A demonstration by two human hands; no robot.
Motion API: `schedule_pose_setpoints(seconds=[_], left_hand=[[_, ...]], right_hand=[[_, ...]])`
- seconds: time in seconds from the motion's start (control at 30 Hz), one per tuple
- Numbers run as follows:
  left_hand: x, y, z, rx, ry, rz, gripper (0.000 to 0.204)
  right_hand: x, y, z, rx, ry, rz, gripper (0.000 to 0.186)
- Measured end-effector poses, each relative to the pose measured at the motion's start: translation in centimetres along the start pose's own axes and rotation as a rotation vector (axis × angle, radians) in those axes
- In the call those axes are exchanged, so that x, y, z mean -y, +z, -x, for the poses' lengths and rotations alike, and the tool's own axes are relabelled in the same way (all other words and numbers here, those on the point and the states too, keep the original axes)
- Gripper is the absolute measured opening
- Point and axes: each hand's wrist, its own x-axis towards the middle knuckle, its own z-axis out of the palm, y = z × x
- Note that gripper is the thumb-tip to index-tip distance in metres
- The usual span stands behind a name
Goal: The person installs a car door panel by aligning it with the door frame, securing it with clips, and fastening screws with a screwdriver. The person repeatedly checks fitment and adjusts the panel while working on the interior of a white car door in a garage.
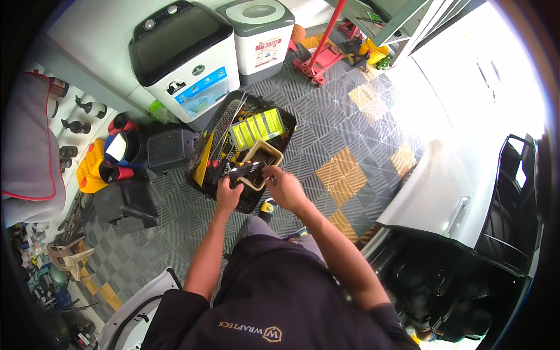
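Note:
In front of me on the floor is an open black toolbox full of hand tools. My left hand is closed around a dark, elongated tool whose exact kind I cannot make out. My right hand has its fingers pinched together at the far end of that tool; what they hold is too small to name. Both hands are over a tan rectangular tray in the toolbox, with small dark items inside it. Just beyond the tray lies a yellow-green compartment organizer case.
Two washing machines stand at the back wall. A red floor jack and yellow bucket are farther right. A white car with an open door is on my right. Black boxes and buckets stand left.

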Motion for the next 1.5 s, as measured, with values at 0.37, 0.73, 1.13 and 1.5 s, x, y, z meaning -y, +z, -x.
schedule_pose_setpoints(seconds=[0.37,0.73,1.13,1.5], left_hand=[[-2.2,-2.1,1.8,0.007,-0.214,-0.091,0.038],[-14.5,5.3,0.0,0.895,0.221,-0.448,0.036],[-21.0,21.0,8.5,1.316,0.442,-0.636,0.043],[-23.1,35.1,24.6,1.668,0.462,-0.806,0.038]], right_hand=[[-11.4,5.4,8.1,0.669,0.243,-0.409,0.051],[-34.6,3.3,45.7,-0.887,1.344,-0.933,0.008],[-26.6,30.6,52.7,-0.794,1.532,-0.785,0.031],[-28.9,26.9,64.3,-1.324,1.429,-1.369,0.036]])
